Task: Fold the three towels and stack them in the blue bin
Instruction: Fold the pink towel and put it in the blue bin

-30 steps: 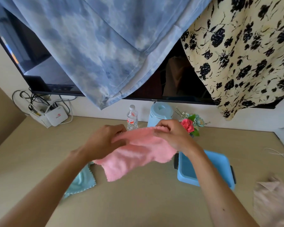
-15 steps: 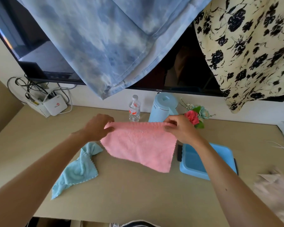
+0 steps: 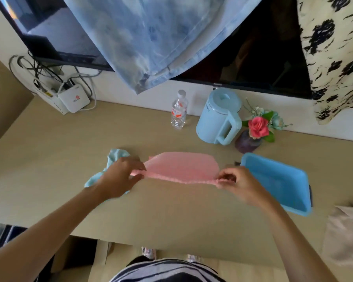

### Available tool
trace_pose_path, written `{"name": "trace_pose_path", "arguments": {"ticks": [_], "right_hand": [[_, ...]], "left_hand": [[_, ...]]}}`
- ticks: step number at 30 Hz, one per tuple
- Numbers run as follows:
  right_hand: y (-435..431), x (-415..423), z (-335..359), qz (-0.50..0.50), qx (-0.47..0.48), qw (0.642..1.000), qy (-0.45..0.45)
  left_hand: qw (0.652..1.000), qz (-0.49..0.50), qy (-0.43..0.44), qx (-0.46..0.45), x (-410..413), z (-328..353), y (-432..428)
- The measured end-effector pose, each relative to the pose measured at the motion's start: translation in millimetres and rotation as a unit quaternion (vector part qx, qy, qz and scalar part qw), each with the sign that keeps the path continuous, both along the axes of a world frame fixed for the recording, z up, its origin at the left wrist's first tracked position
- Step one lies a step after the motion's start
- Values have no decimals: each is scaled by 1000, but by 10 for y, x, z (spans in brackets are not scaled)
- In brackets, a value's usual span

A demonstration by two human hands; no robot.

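Now your left hand (image 3: 118, 178) and right hand (image 3: 235, 185) pinch the pink towel (image 3: 181, 166) in closed fingers, between the teal towel (image 3: 115, 157) and blue bin (image 3: 277, 180).

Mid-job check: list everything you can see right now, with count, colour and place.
pink towel: 1, pink, stretched between both hands
teal towel: 1, crumpled, behind left hand
beige towel: 1, right edge
blue bin: 1, empty, right of towel
kettle: 1, light blue, back
bottle: 1, clear, left of kettle
flower vase: 1, purple, pink rose
router: 1, white, back left
left hand: pinching towel
right hand: pinching towel
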State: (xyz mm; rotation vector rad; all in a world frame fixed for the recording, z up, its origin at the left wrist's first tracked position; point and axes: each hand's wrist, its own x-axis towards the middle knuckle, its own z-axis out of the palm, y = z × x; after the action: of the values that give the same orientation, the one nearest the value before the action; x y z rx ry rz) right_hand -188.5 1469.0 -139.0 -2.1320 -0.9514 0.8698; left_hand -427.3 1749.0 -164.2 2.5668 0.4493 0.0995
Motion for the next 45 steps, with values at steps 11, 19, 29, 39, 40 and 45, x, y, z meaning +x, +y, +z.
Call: {"name": "trace_pose_path", "arguments": {"ticks": [11,19,29,39,40,45], "right_hand": [[-260,-486,-1100,101,-198,973,66],[-16,-165,-1375,1,-163,986,20],[229,61,-1790,-102,-149,984,-4],[247,15,-1969,-138,-91,970,-179],[236,-28,-1973,-113,-71,966,-221],[148,-300,-2053,101,-64,963,-243]], "left_hand": [[974,-7,211,-85,-444,-1124,-479],[980,66,160,-96,-25,-1277,-341],[974,138,157,-90,371,-1461,-155],[978,170,96,66,342,-1569,-167],[981,165,69,80,337,-1566,-227],[986,27,165,26,197,-1681,-840]]}}
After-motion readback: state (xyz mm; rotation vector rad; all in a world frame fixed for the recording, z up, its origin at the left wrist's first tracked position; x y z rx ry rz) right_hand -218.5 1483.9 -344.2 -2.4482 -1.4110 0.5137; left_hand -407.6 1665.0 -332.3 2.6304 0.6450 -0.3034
